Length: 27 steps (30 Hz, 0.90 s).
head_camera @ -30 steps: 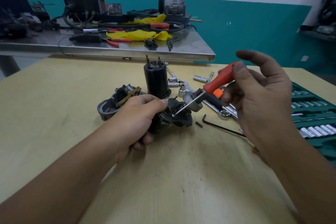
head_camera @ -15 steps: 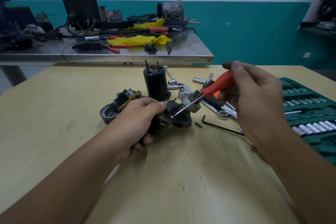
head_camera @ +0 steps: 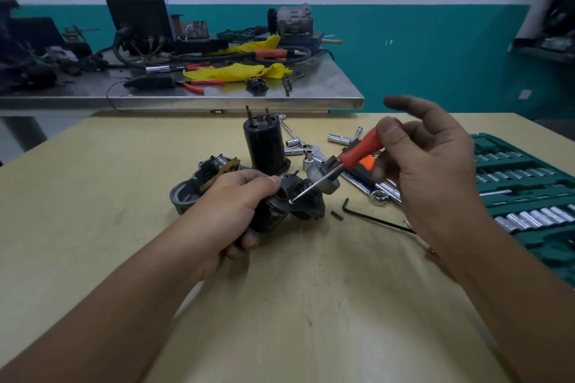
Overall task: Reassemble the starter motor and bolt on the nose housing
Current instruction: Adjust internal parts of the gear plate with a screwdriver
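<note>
The right hand (head_camera: 429,171) had re-pinched the screwdriver (head_camera: 357,154), index finger lifted again, tip seated in the starter motor (head_camera: 289,202) clamped by left hand (head_camera: 230,205) fingers mid-table, nose housing (head_camera: 193,186) at nine o'clock: still driving a screw.

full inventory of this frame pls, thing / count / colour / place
starter motor body: 1, dark, table centre, gripped by left hand
screwdriver: 1, red handle, tip on the motor body
black cylinder: 1, upright behind the motor body
nose housing: 1, grey, left of cylinder
hex key: 1, black, right of motor body
socket set case: 1, green, far right
loose sockets and wrenches: several, silver, behind screwdriver
steel bench: 1, behind, cluttered
yellow rag: on the bench
left hand: grips motor body
right hand: pinches screwdriver
</note>
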Motion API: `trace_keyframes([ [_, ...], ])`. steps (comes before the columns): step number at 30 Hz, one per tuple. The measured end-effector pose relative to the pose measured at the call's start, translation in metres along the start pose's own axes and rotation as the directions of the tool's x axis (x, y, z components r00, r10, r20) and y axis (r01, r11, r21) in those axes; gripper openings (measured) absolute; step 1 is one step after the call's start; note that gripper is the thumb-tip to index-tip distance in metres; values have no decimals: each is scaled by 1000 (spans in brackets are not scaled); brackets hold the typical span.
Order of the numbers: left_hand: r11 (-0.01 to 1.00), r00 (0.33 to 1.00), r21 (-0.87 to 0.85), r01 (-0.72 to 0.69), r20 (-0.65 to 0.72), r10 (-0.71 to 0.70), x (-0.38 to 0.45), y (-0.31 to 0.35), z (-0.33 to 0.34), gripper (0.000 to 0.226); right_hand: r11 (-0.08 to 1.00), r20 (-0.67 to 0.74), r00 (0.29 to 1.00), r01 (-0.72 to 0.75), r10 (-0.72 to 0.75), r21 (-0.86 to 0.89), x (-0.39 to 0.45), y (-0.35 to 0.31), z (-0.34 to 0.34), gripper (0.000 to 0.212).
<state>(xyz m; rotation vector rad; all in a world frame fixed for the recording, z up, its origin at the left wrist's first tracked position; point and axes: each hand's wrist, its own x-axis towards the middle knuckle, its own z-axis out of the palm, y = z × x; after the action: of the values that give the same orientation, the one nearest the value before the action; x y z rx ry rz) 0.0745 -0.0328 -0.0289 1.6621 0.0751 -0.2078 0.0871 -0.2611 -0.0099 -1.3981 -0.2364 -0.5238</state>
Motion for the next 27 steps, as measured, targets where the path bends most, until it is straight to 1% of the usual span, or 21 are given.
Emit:
trace_keyframes([
  [1,1000,1000,-1,1,-1,-1,0,0,0,18,999,-27,999,28,-29,-30,-1,0,1,11],
  [2,1000,1000,-1,2,-2,-2,0,0,0,18,998,-50,998,39,-42,-52,-2,1,2,11],
  [3,1000,1000,0,1,-3,-1,1,0,-1,18,998,-57,998,20,-23,-53,-2,2,3,16],
  [5,1000,1000,2,2,-6,-2,1,0,-1,17,998,-22,998,-58,58,20,-2,1,5,19],
  [7,1000,1000,4,0,-8,0,0,0,-1,17,990,35,994,-103,100,95,0,-2,3,29],
  [9,1000,1000,8,-4,-9,4,0,0,0,17,999,31,999,-33,32,27,1,-3,1,28],
  [10,1000,1000,8,-5,-10,5,-1,0,0,17,1000,10,1000,14,-13,-18,1,-2,0,24],
  [12,1000,1000,4,-4,-13,4,-1,1,0,17,998,-46,998,45,-47,-45,0,0,1,14],
  [14,1000,1000,9,-1,-15,1,-1,1,0,17,1000,-37,999,-7,7,-17,0,3,2,17],
  [16,1000,1000,15,0,-10,0,0,1,-1,17,993,29,996,-91,89,76,1,3,2,22],
  [17,1000,1000,16,0,-8,0,0,1,-1,17,990,61,994,-102,96,102,2,2,1,26],
  [18,1000,1000,17,0,-8,0,0,1,-1,17,992,69,995,-83,77,90,2,2,1,26],
  [20,1000,1000,20,0,-12,0,0,1,-1,16,1000,41,999,0,0,14,1,2,0,18],
  [22,1000,1000,23,0,-13,1,0,1,-1,16,999,7,1000,18,-17,-42,0,3,1,17],
  [24,1000,1000,26,3,-9,-3,0,1,-2,18,999,7,999,-39,39,-27,0,3,2,17],
  [26,1000,1000,23,8,-7,-7,0,1,-2,16,993,51,993,-110,107,54,1,0,1,28],
  [27,1000,1000,20,8,-8,-8,0,1,-2,16,992,82,991,-109,104,59,1,-1,1,31],
])
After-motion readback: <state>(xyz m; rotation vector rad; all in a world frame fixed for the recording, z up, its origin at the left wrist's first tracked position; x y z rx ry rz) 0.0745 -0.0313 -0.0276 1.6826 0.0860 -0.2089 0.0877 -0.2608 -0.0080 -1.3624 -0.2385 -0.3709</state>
